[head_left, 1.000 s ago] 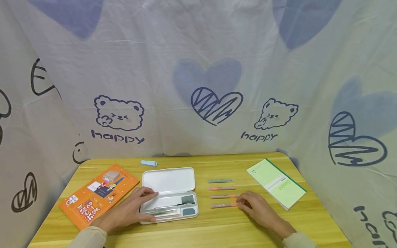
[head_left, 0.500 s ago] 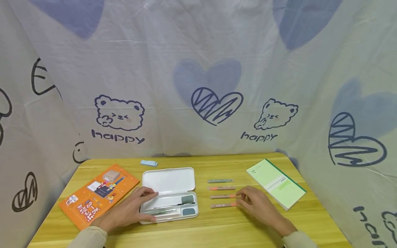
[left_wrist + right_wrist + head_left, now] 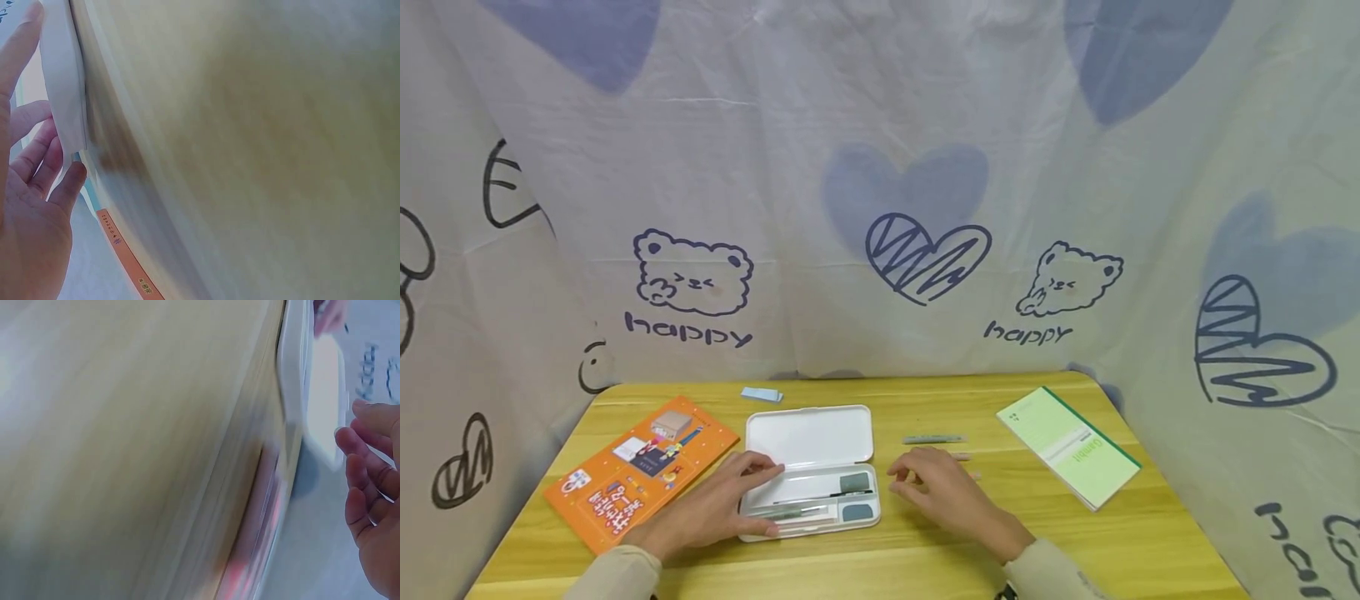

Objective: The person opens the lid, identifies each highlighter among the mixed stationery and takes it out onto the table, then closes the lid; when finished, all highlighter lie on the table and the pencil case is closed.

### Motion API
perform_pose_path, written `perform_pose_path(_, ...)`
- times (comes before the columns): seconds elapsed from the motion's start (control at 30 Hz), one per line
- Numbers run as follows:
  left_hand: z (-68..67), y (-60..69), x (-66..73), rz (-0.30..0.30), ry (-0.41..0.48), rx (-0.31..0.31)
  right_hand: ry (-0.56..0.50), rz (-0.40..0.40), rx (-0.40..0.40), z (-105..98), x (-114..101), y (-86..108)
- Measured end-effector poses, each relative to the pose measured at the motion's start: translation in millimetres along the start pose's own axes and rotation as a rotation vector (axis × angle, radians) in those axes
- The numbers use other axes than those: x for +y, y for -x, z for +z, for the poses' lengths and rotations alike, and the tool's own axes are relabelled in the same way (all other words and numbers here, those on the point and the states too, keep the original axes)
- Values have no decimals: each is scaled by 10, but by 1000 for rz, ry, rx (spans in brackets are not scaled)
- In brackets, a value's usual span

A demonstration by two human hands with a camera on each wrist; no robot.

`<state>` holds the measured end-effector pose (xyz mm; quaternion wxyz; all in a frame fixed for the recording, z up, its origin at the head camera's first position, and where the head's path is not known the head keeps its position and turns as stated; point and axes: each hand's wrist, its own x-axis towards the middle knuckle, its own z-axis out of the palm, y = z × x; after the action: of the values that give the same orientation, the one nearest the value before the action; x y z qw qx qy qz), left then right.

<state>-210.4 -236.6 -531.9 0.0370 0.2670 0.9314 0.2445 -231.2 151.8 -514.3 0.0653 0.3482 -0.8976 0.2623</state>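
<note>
A white pencil case (image 3: pixel 808 433) lies with its lid folded back in the head view. A pen, a grey-green eraser-like block (image 3: pixel 853 482) and a blue-grey piece (image 3: pixel 857 512) lie in its tray. My left hand (image 3: pixel 722 500) grips the case's left end, thumb at the front edge and fingers at the hinge side. My right hand (image 3: pixel 947 496) hovers just right of the case, fingers loosely bent, nothing seen between them. Beneath and behind it lie slim pens; a green pen (image 3: pixel 934 439) shows whole, while the pinkish ones (image 3: pixel 250 531) are partly hidden by the hand in the head view.
An orange book (image 3: pixel 640 471) lies at the left of the wooden table (image 3: pixel 820 575). A light green notepad (image 3: pixel 1067 446) lies at the right. A small pale blue strip (image 3: pixel 762 394) is near the back edge. Printed cloth hangs around the table.
My right hand has moved left from the right ends of the pinkish pens to beside the pencil case, covering most of those pens. My left hand has stayed on the case.
</note>
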Motion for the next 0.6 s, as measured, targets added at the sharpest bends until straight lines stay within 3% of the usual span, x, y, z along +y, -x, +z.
perform_pose_path(0.33,-11,-14,0,-4,-7,-5,50,-129,-165,402,-405,-298)
perform_pose_path(0.6,13,-5,-24,6,-16,2,110,-130,-222,542,-528,-387)
